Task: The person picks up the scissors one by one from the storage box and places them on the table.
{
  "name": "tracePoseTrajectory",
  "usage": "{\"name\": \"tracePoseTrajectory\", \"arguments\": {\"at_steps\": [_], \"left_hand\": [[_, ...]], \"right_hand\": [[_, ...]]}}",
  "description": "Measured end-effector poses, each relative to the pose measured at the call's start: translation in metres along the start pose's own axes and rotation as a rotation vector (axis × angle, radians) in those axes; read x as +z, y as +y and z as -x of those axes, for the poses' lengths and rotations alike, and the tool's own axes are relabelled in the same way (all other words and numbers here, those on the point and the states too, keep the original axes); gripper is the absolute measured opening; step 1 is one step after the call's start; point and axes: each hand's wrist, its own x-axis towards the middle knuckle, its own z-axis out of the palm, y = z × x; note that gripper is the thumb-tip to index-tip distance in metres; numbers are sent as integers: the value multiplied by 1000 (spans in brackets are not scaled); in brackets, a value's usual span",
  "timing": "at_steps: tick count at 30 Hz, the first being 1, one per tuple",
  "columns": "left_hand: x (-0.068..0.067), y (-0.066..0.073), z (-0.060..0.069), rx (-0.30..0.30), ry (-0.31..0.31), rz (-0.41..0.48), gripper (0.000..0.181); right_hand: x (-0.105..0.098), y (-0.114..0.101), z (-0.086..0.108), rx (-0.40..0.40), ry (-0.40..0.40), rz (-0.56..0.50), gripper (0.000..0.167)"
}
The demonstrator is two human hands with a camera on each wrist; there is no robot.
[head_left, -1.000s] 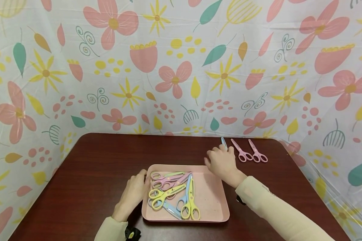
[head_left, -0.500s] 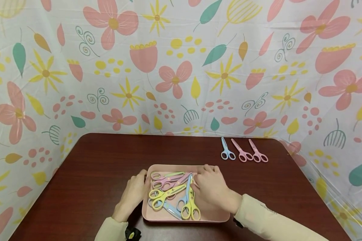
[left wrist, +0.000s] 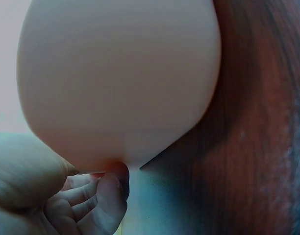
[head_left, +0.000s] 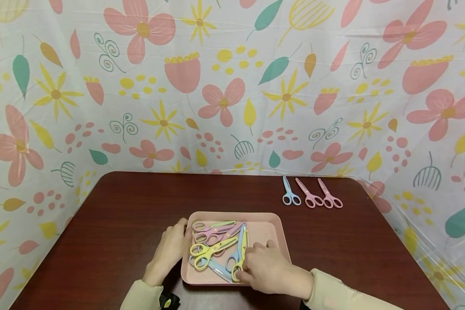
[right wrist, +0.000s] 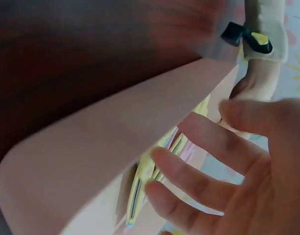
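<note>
A pink tray (head_left: 263, 226) holds several children's scissors in yellow, blue, pink and green. My left hand (head_left: 169, 247) grips the tray's left wall, and the left wrist view shows its fingers (left wrist: 110, 196) at the rim. Over the right half of the tray is my right hand (head_left: 269, 268), at the rightmost yellow scissors (head_left: 238, 263) and partly covering them. In the right wrist view its fingers (right wrist: 223, 142) are spread and loosely bent, with the thumb apart, close to the yellow scissors (right wrist: 135, 196). Whether the fingertips touch them I cannot tell.
Blue scissors (head_left: 291, 197) and two pink scissors, one in the middle (head_left: 312, 200) and one at the right (head_left: 331, 201), lie in a row at the back right of the dark brown table (head_left: 139, 198). A flowered cloth (head_left: 224, 142) hangs behind.
My right hand has left the blue scissors at the back of the table, swept over the tray and come down to the yellow scissors. The left hand stays on the tray.
</note>
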Motion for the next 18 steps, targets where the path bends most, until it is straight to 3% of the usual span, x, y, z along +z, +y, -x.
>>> {"name": "tracePoseTrajectory", "arguments": {"at_steps": [4, 14, 18], "left_hand": [[-1, 0, 0, 2, 0, 5, 19], [1, 0, 0, 3, 7, -2, 20], [1, 0, 0, 1, 8, 2, 19]], "right_hand": [[2, -3, 2, 4, -69, -20, 40], [7, 3, -1, 59, -81, -58, 44], [9, 7, -2, 100, -71, -17, 44]]}}
